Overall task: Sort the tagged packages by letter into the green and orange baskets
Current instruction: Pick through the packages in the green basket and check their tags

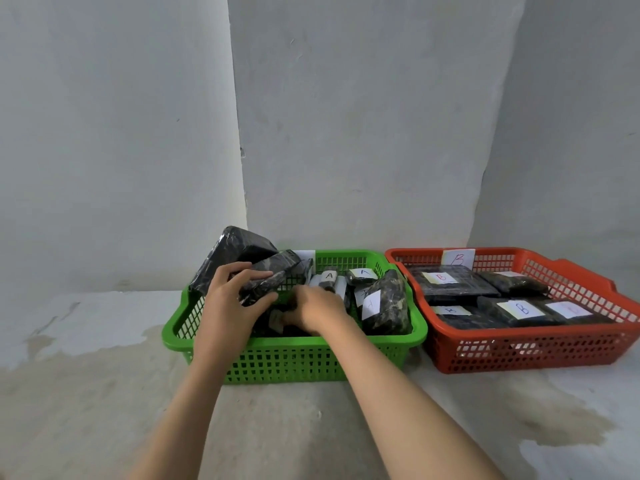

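The green basket [294, 362] sits on the floor at centre, filled with several black wrapped packages, some with white tags marked A [362, 273]. My left hand [230, 299] grips a black package [268, 277] tilted up at the basket's left side. My right hand [313, 308] reaches down inside the basket, fingers curled among the packages; what it holds is hidden. To the right stands the orange basket [519, 348], holding several black packages tagged B [521, 308], with a B label [458, 258] on its back rim.
A larger black package [235, 251] leans over the green basket's back left corner. A grey wall rises right behind both baskets. The concrete floor [86, 393] is stained and patchy around them.
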